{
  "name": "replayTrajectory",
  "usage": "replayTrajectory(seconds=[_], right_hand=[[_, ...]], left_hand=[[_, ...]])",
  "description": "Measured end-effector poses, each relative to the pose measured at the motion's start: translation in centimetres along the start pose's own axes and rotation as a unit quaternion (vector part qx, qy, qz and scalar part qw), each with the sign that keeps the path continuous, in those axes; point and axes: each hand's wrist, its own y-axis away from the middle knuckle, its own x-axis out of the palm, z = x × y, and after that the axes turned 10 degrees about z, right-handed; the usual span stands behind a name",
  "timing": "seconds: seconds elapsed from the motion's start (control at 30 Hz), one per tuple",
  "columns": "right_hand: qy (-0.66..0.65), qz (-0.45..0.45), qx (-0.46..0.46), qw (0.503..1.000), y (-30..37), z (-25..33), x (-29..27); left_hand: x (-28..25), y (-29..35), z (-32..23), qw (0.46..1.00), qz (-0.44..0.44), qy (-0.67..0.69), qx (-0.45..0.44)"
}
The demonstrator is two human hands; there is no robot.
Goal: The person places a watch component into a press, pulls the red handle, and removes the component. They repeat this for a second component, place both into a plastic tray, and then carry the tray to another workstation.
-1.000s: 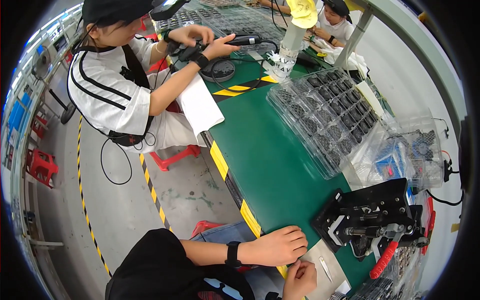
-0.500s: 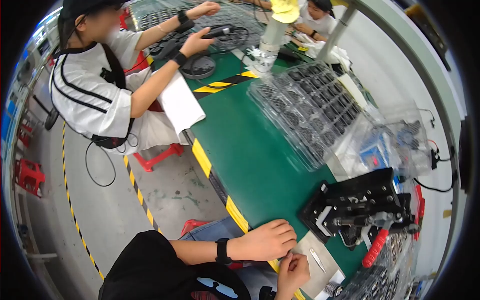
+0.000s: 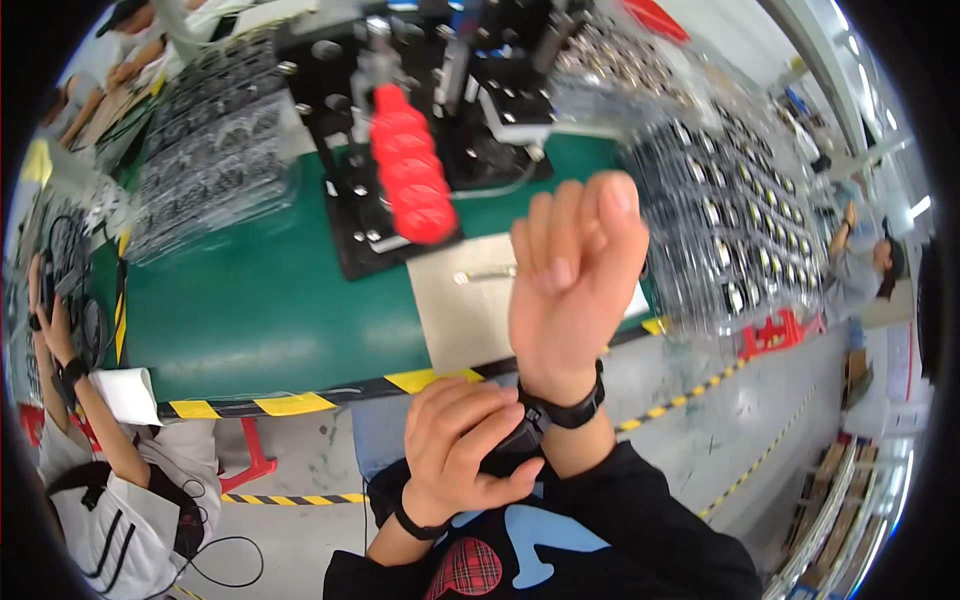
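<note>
My right hand (image 3: 580, 280) is raised over the beige mat (image 3: 460, 330), its palm side showing and its fingers curled in loosely. Nothing shows inside it. Around that wrist is a black wristband (image 3: 578, 408) with a dark block on it. My left hand (image 3: 450, 450) is at this block, its fingers bent over one side and the thumb apart below. A metal pair of tweezers (image 3: 480, 275) lies on the mat, partly hidden behind my right hand. Beyond the mat stands a black clamping fixture (image 3: 350, 215) with a ribbed red handle (image 3: 412, 175).
Stacked clear trays (image 3: 215, 150) of dark parts stand to the left on the green table (image 3: 260, 320). More filled trays (image 3: 720, 220) are at the right. Yellow-black tape (image 3: 290, 404) lines the near edge. A co-worker (image 3: 120, 490) sits at the far left.
My view has swung right, bringing the fixture to the centre. My right hand has come up and turned over, and my left hand has moved from beside it to its wristband.
</note>
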Motion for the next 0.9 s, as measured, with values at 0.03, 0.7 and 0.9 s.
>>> replayTrajectory(seconds=[0.03, 0.7, 0.9], right_hand=[[0.007, -0.015, -0.004, 1.000, 0.1, 0.5, -0.3], [-0.232, 0.036, 0.036, 0.971, -1.5, 2.8, -3.8], [-0.362, -0.028, 0.123, 0.924, -2.9, 2.0, -6.3]], left_hand=[[0.5, -0.1, -0.2, 1.000, -0.005, -0.005, 0.012], [2.4, -0.1, -4.8, 0.993, 0.108, -0.028, -0.043], [2.8, 0.4, -4.8, 0.981, 0.162, -0.100, -0.037]])
